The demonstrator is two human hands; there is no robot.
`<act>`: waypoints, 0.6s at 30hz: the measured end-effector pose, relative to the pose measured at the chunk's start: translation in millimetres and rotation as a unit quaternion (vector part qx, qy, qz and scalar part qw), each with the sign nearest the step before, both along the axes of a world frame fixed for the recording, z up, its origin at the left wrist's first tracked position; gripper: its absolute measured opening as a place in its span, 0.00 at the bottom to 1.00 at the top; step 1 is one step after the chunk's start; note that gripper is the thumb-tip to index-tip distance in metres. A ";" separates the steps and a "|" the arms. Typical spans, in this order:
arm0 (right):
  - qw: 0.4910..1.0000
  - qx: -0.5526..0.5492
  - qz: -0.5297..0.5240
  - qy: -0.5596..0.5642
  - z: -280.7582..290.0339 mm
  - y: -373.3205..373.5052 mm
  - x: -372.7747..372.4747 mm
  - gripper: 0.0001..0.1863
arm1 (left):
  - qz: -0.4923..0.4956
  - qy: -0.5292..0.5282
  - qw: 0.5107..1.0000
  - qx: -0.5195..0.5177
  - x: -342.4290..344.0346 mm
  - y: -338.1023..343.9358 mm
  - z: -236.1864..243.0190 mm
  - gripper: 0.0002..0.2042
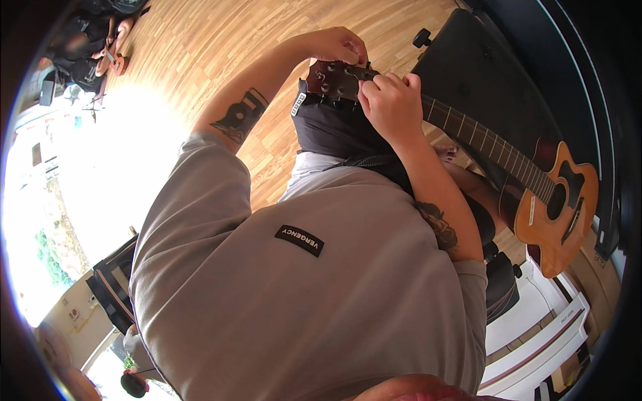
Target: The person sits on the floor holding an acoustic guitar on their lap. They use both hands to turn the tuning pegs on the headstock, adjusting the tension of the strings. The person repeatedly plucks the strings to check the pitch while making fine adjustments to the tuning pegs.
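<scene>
An acoustic guitar (568,194) with a light wood body lies across in front of me, its body at the right and its dark headstock (328,79) to the left. My left hand (340,47) is at the far edge of the headstock, fingers curled together in a pinch; what is between them is hidden. Close beside it, my right hand (393,103) is closed over the neck near the nut, and its fingertips conceal whatever they grip. Tuning pegs show along the headstock's near edge. Strings are too fine to make out along the fretboard (491,140).
A large black case or panel (488,73) stands beyond the neck. White keyboard-like furniture (535,334) is at the lower right. Across the wooden floor (200,40), another person (83,60) sits with a small stringed instrument (118,62). Another person (136,381) appears at the lower left.
</scene>
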State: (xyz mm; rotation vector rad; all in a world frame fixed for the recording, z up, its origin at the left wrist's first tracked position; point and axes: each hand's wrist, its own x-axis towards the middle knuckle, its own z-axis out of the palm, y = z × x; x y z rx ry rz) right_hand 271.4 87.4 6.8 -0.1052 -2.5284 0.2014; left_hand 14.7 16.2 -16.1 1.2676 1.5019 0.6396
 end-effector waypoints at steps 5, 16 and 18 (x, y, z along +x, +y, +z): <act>1.000 -0.005 -0.003 0.007 0.6 -0.1 0.4 0.11 | -0.065 -0.062 0.996 0.004 -6.3 -3.1 24.6 0.12; 1.000 0.002 -0.002 0.011 -1.7 0.0 -0.1 0.11 | -0.054 0.123 0.986 -0.100 5.9 14.1 35.2 0.07; 1.000 0.003 -0.001 0.012 -1.6 0.0 -0.5 0.11 | -0.031 0.089 0.990 -0.105 9.6 14.9 37.6 0.08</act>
